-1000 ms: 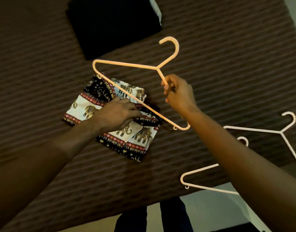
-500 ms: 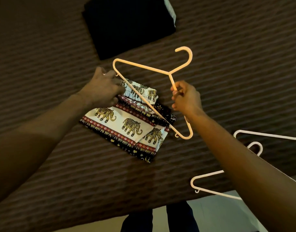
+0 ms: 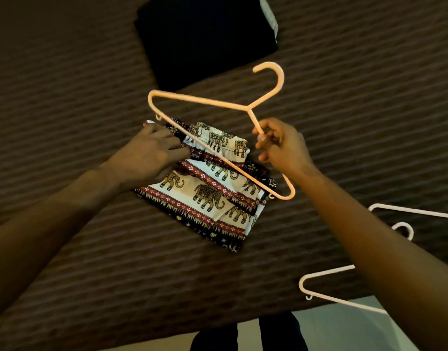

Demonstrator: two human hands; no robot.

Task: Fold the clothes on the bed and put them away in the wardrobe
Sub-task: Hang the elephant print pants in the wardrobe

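Since a second ago the left hand (image 3: 152, 153) has shifted to the elephant-print garment's (image 3: 205, 196) far corner, fingers curled on the cloth. Rightward, the right hand (image 3: 281, 148) pinches the peach hanger (image 3: 200, 101) above the folded, patterned piece. Judged step: hanging; next, feed fabric through.

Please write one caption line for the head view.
Right hand holds a hanger over folded elephant-print trousers; left hand grips them.
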